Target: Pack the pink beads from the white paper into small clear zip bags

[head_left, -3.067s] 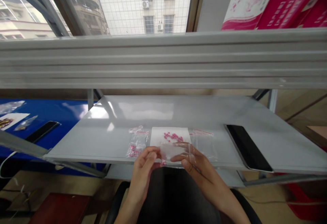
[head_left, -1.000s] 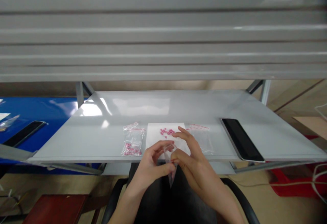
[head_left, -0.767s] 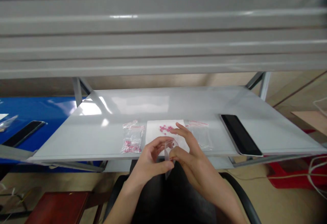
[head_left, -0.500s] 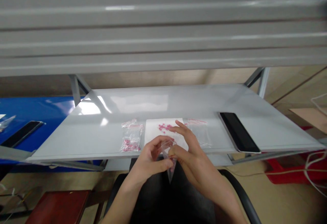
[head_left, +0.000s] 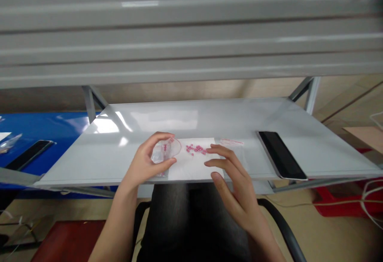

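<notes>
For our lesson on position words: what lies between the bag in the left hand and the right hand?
White paper with pink beads on it, as the head view shows.

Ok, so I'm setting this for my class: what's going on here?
A person's left hand holds a clear bag with its mouth open, by the left side of the white paper. The right hand, fingers spread, is at the small pink pieces on the paper; touching or not is unclear. A dark-screened device lies farther right.
</notes>
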